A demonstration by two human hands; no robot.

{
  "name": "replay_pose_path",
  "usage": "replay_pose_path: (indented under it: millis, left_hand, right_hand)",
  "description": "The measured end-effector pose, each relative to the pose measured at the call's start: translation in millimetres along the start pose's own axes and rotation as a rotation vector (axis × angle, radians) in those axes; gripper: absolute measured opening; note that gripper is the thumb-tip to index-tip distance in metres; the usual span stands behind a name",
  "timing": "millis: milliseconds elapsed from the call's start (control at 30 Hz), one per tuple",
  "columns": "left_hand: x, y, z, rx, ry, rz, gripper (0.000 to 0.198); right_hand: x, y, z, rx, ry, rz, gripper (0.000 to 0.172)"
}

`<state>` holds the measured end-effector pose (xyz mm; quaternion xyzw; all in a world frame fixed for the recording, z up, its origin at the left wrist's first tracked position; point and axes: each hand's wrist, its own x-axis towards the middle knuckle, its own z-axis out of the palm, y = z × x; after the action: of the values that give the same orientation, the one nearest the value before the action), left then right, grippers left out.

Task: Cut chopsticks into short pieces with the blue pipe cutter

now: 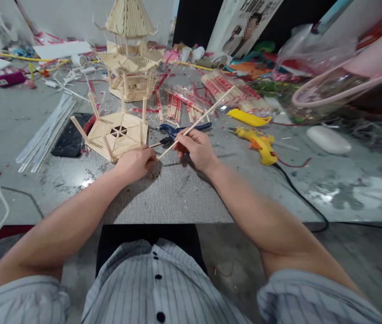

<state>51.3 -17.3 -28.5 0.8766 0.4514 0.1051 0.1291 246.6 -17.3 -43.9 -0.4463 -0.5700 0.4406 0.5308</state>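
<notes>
In the head view, my right hand (196, 146) is closed around a thin wooden chopstick (209, 111), tilted up to the right. The stick's lower end reaches the fingertips of my left hand (136, 163). My left fingers are pinched together close to the tabletop; what they grip is hidden. Beside them lies a hexagonal stick platform (118, 135) with several upright posts and an opening at its centre. Blue-handled pliers (169, 129) lie just beyond my hands, partly covered by the right one.
A tiered stick pagoda (130, 63) stands behind the platform. Wrapped chopsticks (225, 90) lie at the back. To the right are a yellow glue gun (260, 146) with a cord, a yellow cutter (248, 118) and a white oval object (329, 139). Glue sticks (45, 135) and a phone (71, 137) lie left.
</notes>
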Motion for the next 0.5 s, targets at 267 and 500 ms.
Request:
replay_pose_path:
  millis: [267, 500]
  left_hand:
    - [2.3, -2.6, 3.7, -0.023, 0.02, -0.021, 0.016]
    - [4.2, -2.1, -1.2, -0.536, 0.141, -0.21, 0.012]
  right_hand:
    - [-1.9, -2.5, 1.4, -0.039, -0.028, -0.011, 0.023]
    - [-3.0, -4.3, 1.4, 0.109, -0.102, 0.093, 0.027]
